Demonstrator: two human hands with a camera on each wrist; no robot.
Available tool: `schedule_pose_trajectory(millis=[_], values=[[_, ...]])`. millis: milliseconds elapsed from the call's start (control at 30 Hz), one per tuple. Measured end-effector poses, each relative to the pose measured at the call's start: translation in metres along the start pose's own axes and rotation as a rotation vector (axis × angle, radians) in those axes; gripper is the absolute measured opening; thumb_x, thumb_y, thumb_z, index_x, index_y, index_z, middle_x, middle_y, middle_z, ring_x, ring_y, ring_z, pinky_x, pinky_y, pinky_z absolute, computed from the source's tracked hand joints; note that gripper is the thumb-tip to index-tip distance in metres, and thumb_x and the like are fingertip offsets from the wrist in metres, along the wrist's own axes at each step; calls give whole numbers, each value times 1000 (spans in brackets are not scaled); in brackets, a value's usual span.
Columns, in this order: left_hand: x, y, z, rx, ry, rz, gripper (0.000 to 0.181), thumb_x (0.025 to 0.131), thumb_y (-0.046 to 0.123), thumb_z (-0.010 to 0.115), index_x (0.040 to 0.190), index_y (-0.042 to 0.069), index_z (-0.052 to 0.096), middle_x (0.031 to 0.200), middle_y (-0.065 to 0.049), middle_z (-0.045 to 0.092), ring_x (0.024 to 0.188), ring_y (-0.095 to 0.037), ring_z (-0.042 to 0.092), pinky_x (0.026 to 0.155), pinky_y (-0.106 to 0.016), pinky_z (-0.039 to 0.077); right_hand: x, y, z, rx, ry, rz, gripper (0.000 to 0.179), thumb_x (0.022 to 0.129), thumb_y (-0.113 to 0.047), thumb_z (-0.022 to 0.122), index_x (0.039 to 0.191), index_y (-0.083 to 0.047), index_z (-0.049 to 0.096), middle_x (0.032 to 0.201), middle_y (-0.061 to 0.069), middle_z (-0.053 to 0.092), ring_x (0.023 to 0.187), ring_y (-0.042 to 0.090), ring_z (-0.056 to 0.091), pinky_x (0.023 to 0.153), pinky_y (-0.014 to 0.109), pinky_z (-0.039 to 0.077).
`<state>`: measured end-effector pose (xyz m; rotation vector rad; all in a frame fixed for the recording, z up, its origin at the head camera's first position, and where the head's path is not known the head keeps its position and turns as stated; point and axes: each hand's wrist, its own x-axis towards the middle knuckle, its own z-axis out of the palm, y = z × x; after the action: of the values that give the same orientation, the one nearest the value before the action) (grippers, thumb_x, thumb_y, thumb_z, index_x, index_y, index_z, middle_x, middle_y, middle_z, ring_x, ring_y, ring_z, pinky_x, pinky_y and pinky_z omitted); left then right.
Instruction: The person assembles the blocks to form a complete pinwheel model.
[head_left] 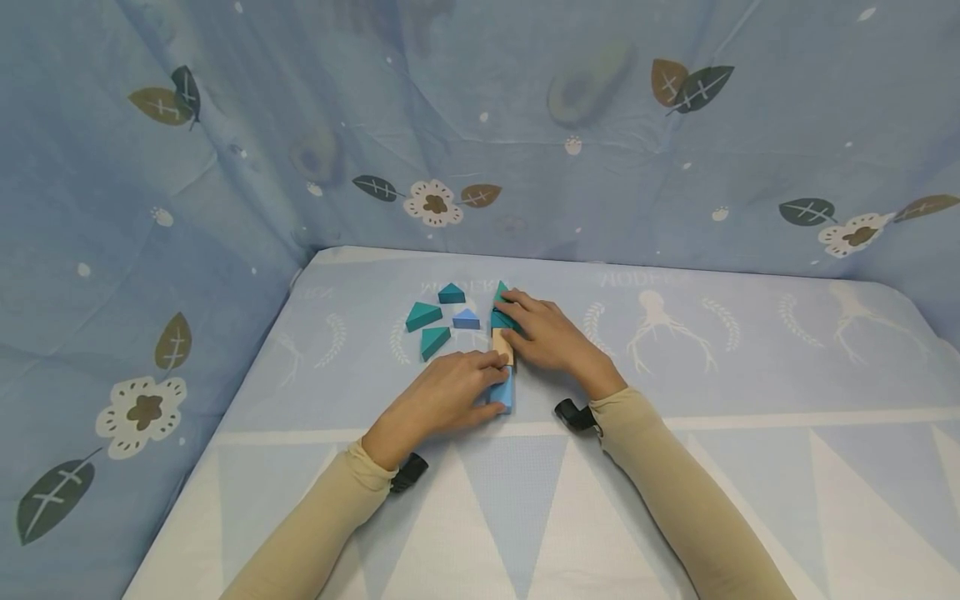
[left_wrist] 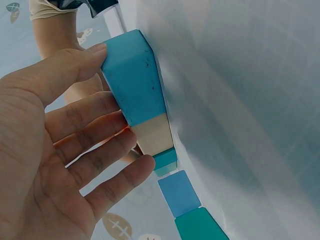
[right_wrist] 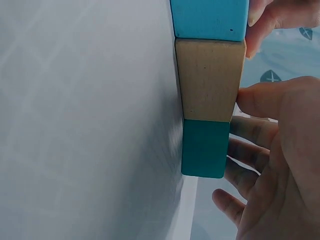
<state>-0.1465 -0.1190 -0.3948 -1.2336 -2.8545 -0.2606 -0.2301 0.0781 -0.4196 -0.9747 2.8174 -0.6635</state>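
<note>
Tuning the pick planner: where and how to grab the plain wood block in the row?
Probably by its two long side faces, coming from above. The plain wood block sits end to end between a blue block and a teal block, so its ends are covered; the wrist views show those sides largely bare.

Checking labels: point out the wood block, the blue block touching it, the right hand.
Wood block (right_wrist: 209,80), right wrist view, visible face.
Blue block (left_wrist: 134,82), left wrist view, largest visible face.
Right hand (head_left: 551,336), head view, back of hand.

A light-blue block (left_wrist: 134,80) touched a plain wooden block (right_wrist: 209,80) end to end. A teal block (right_wrist: 205,149) continued the row.
</note>
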Motion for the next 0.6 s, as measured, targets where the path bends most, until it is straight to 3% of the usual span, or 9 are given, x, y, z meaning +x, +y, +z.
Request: schedule_pose_trajectory(millis=[600], values=[[1, -1, 1, 1, -20, -16, 44, 88, 38, 73, 122, 10, 70, 135, -4, 61, 122, -21, 60, 101, -36, 50, 0, -3, -2, -7, -23, -8, 52, 104, -29, 46, 151, -9, 38, 159, 11, 30, 149, 30, 24, 118, 54, 26]])
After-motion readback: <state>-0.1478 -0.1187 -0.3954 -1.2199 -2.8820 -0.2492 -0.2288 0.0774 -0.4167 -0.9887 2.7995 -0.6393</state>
